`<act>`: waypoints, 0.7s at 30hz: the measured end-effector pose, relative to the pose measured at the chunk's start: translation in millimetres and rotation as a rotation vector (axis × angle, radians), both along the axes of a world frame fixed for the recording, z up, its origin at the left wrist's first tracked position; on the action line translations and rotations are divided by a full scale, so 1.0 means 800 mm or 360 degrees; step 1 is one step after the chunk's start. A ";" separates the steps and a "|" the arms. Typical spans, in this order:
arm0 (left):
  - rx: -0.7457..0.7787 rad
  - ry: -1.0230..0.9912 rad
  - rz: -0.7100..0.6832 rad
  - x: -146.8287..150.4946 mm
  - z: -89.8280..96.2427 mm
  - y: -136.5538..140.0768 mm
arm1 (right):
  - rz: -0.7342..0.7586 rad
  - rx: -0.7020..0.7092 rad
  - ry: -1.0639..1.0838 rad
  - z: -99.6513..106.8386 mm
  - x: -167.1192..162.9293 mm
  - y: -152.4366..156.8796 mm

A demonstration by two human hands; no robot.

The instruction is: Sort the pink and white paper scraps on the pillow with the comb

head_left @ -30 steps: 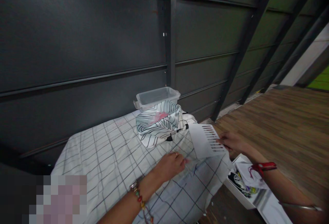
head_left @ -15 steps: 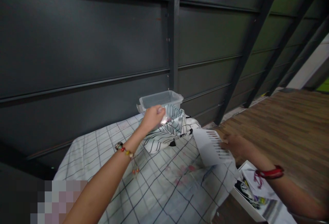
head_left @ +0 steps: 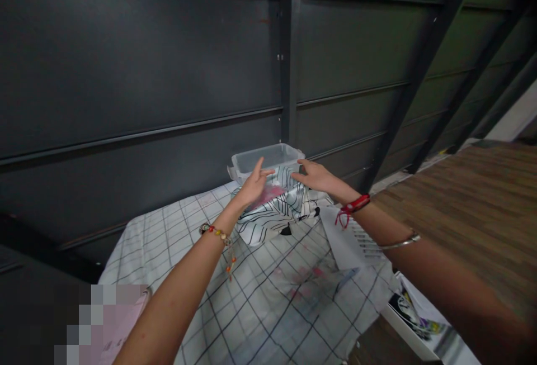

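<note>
My left hand (head_left: 251,186) reaches to the near side of a clear plastic tub (head_left: 268,158), its index finger and thumb stretched apart; the other fingers are partly hidden. A clear packet with pink in it (head_left: 272,192) lies beside that hand on a crumpled striped cloth (head_left: 268,214); I cannot tell if they touch. At the tub's right end hovers my right hand (head_left: 316,176), fingers apart and holding nothing. Below my right forearm, a white slotted plastic piece (head_left: 342,239) lies on the checked tablecloth (head_left: 168,231).
Several clear and pink bits (head_left: 306,281) lie in the middle of the tablecloth. A white box (head_left: 413,320) with colourful items stands low at the right, past the table edge. Behind the table rises a dark panelled wall (head_left: 146,63); wooden floor (head_left: 461,203) extends right.
My right hand has left the slotted piece and moved up and left to the tub. My left hand has opened from a closed grip, and the pink packet now shows on the cloth.
</note>
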State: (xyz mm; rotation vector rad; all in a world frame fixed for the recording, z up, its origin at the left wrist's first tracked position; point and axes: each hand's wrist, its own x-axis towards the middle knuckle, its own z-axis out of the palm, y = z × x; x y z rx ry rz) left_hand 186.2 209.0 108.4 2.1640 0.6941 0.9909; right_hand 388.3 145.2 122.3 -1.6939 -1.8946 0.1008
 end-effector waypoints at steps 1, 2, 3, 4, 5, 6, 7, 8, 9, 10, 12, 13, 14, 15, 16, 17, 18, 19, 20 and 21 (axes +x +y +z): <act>-0.0011 -0.0061 0.0012 0.001 -0.001 0.001 | -0.0023 -0.0069 0.0028 -0.004 0.001 0.005; -0.0017 -0.0104 0.0027 0.002 -0.001 0.002 | -0.0063 -0.0142 0.0063 -0.009 0.004 0.006; -0.0014 -0.0123 0.0043 0.003 0.000 0.002 | -0.0106 -0.0208 0.0096 -0.013 0.008 0.005; -0.0003 -0.0127 0.0052 0.004 0.002 0.001 | -0.0134 -0.0253 0.0118 -0.017 0.012 0.002; 0.0018 -0.0128 0.0050 0.005 0.005 -0.001 | -0.0156 -0.0281 0.0136 -0.020 0.017 -0.002; 0.0049 -0.0130 0.0038 0.007 0.009 -0.005 | -0.0175 -0.0295 0.0149 -0.022 0.022 -0.006; 0.0090 -0.0141 0.0030 0.007 0.014 -0.010 | -0.0192 -0.0295 0.0157 -0.024 0.026 -0.010; 0.0133 -0.0162 0.0032 0.008 0.019 -0.016 | -0.0205 -0.0285 0.0161 -0.026 0.029 -0.013; 0.0173 -0.0191 0.0057 0.007 0.024 -0.022 | -0.0212 -0.0267 0.0161 -0.026 0.031 -0.015; 0.0197 -0.0217 0.0108 0.005 0.028 -0.029 | -0.0213 -0.0243 0.0156 -0.027 0.032 -0.016; 0.0183 -0.0236 0.0240 -0.004 0.034 -0.041 | -0.0191 -0.0186 0.0137 -0.027 0.031 -0.013; 0.0168 -0.0217 0.0295 -0.010 0.035 -0.046 | -0.0169 -0.0155 0.0124 -0.027 0.030 -0.011; 0.0167 -0.0192 0.0346 -0.018 0.034 -0.049 | -0.0144 -0.0123 0.0110 -0.027 0.027 -0.008; 0.0191 -0.0173 0.0402 -0.026 0.031 -0.053 | -0.0118 -0.0091 0.0094 -0.026 0.025 -0.004; 0.0227 -0.0168 0.0480 -0.036 0.027 -0.055 | -0.0095 -0.0059 0.0079 -0.026 0.023 -0.001; 0.0252 -0.0179 0.0585 -0.046 0.021 -0.058 | -0.0076 -0.0030 0.0066 -0.025 0.020 0.002; 0.0274 -0.0218 0.0723 -0.055 0.013 -0.061 | -0.0062 -0.0002 0.0056 -0.023 0.018 0.004; 0.0312 -0.0251 0.0874 -0.064 0.005 -0.065 | -0.0053 0.0024 0.0050 -0.021 0.016 0.006; 0.0342 -0.0259 0.1016 -0.073 -0.004 -0.071 | -0.0047 0.0052 0.0050 -0.019 0.014 0.006; 0.0341 -0.0242 0.1134 -0.081 -0.013 -0.080 | -0.0043 0.0087 0.0055 -0.016 0.012 0.004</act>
